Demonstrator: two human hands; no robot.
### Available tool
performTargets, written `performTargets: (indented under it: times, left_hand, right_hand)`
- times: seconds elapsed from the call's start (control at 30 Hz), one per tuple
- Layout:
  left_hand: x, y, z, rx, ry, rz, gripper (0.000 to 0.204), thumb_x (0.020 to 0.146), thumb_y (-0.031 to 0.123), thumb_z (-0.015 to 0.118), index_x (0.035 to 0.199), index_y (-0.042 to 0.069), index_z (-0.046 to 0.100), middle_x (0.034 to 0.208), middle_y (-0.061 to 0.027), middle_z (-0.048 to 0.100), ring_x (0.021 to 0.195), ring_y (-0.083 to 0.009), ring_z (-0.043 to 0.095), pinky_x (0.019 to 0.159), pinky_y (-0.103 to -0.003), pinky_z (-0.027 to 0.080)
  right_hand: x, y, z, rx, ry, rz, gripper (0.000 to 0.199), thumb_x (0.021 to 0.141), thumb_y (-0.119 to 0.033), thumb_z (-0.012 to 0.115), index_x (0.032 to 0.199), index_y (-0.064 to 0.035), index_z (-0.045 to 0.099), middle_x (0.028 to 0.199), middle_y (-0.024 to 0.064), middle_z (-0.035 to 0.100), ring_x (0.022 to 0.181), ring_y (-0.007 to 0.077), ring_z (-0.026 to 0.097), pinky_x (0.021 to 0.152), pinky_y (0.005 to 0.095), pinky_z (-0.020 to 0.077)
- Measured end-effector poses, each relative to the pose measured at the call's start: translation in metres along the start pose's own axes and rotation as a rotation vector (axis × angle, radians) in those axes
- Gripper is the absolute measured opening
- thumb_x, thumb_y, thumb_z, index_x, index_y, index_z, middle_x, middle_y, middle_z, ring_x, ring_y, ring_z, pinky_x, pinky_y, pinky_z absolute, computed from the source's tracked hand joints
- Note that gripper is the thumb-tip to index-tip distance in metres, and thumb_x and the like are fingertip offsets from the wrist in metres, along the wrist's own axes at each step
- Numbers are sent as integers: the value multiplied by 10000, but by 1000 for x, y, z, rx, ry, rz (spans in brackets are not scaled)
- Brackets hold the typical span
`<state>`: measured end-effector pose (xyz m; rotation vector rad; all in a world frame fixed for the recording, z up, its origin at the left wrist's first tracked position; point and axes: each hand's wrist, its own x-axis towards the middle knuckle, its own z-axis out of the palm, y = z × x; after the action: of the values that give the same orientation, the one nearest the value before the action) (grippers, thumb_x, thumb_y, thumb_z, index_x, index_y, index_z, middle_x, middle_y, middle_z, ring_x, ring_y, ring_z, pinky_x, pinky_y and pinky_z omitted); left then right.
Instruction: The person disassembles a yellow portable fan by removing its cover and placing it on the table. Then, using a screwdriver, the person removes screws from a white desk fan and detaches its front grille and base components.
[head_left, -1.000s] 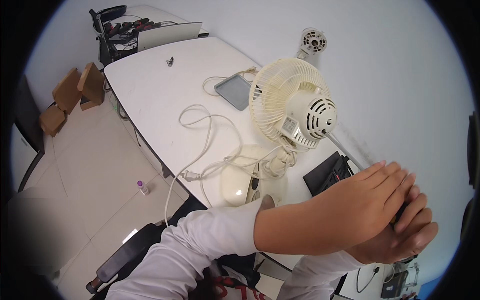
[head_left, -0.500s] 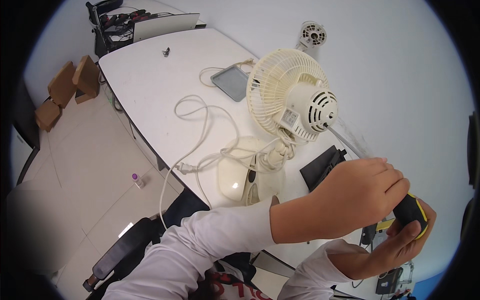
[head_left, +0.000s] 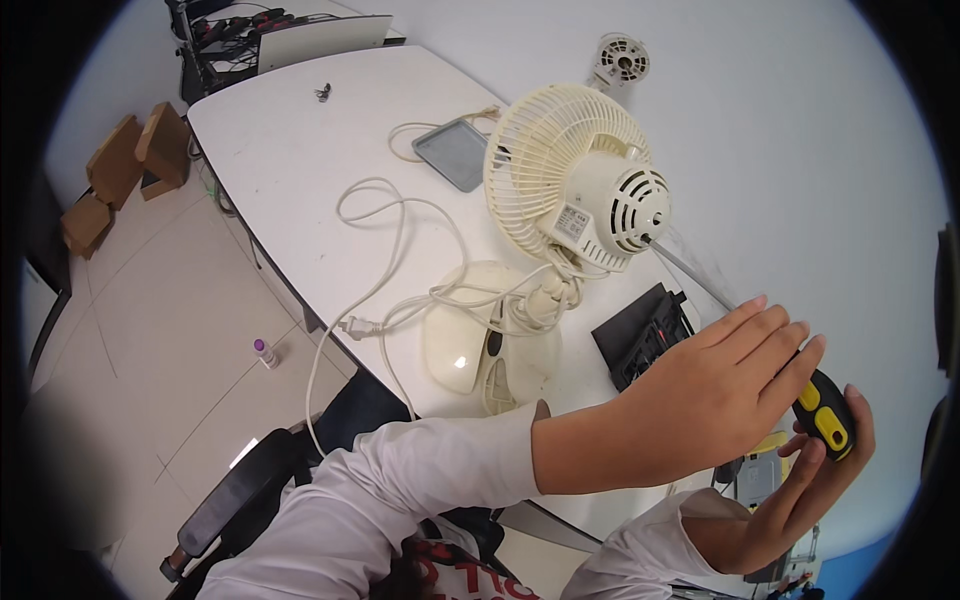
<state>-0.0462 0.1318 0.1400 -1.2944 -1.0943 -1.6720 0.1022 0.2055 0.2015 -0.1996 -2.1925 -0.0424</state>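
Note:
A long screwdriver [head_left: 825, 418] with a black and yellow handle is held tilted, its thin metal shaft slanting up to the fan. Its tip meets a hole low in the slotted rear motor cover of a cream-coloured fan [head_left: 610, 205]. My left hand [head_left: 690, 390] is closed about the front of the handle, its fingers straighter and looser on top; the palm side is hidden. Around the handle's rear end, my right hand [head_left: 800, 490] curls its thumb and fingers. The fan's base [head_left: 460, 345] rests on the white table, its grille turned away from me.
A pale cord [head_left: 400, 240] with its plug [head_left: 360, 327] loops across the white table [head_left: 290, 160]. A grey tray [head_left: 455, 153] lies behind, and an open black case [head_left: 645, 335] sits beside the fan. Another motor part [head_left: 622, 62] stands at the far edge. Cardboard boxes [head_left: 125, 165] are on the floor.
The screwdriver's handle has turned, bringing a yellow panel into view. My left fingers have straightened and loosened, and my right hand has shifted slightly. The whole view has moved a little.

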Motion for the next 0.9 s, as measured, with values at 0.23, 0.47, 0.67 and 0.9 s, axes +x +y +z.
performTargets:
  times: [0.23, 0.47, 0.67, 0.9]
  left_hand:
    - [1, -4, 2, 67, 1, 50, 520, 710, 201, 678, 1107, -121, 585, 1060, -219, 620, 1030, -337, 598, 980, -440, 465]
    - [5, -14, 5, 130, 27, 111, 327, 702, 84, 643, 991, -67, 626, 922, -143, 633, 886, -269, 637, 798, -351, 537]
    - [9, -14, 5, 105, 109, 81, 279, 671, 81, 652, 932, -18, 645, 855, -92, 626, 809, -226, 640, 677, -299, 543]
    - [4, -14, 5, 77, 137, 67, 273, 687, 93, 643, 936, -19, 641, 887, -108, 626, 850, -239, 631, 740, -336, 548]
  right_hand:
    - [1, 12, -10, -113, -79, -76, 326, 1027, -151, 349, 1331, -64, 430, 1268, 125, 502, 867, 152, 532, 700, 252, 419]
    - [14, 19, -14, -141, -185, -333, 342, 994, -88, 351, 1327, -84, 430, 1296, 148, 483, 964, 187, 535, 705, 284, 431]
    - [16, -8, -6, -143, 14, -35, 377, 989, -322, 405, 1258, -78, 503, 1046, 99, 598, 720, 109, 535, 572, 211, 373]
    - [16, -3, -6, -197, -75, -99, 368, 996, -274, 426, 1271, -42, 505, 1021, 91, 581, 731, 103, 531, 545, 198, 388]
